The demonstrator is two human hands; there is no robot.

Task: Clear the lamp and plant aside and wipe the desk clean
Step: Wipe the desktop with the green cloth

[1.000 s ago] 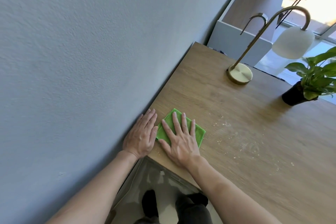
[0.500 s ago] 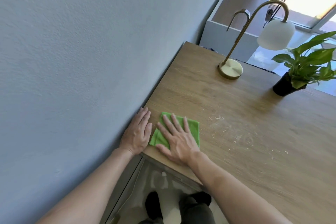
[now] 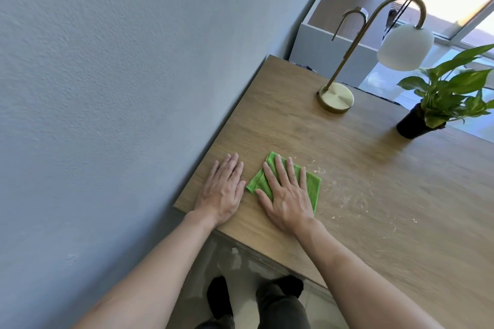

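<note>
While the desk (image 3: pixel 347 195) is wiped near its front left corner, the lamp (image 3: pixel 335 97) and plant (image 3: pixel 417 125) stand at its far edge, where a wide stroke could knock them. Right hand (image 3: pixel 287 195) presses flat, fingers spread, on the green cloth (image 3: pixel 311 187); left hand (image 3: pixel 223 189) lies spread beside it. Crumbs (image 3: pixel 355 197) may scatter off the edge.

Both hands sit flat on the worktop (image 3: pixel 347 195) near its front left corner, right by the wall (image 3: pixel 107 88). Left hand (image 3: pixel 222 189) is on bare wood, right hand (image 3: pixel 287 195) is on top of the cloth (image 3: pixel 311 185), just beside it. Crumbs (image 3: pixel 347 199) lie to the right of the cloth. Lamp (image 3: pixel 335 97) and plant (image 3: pixel 427 112) stand at the back, plant to the right.
</note>
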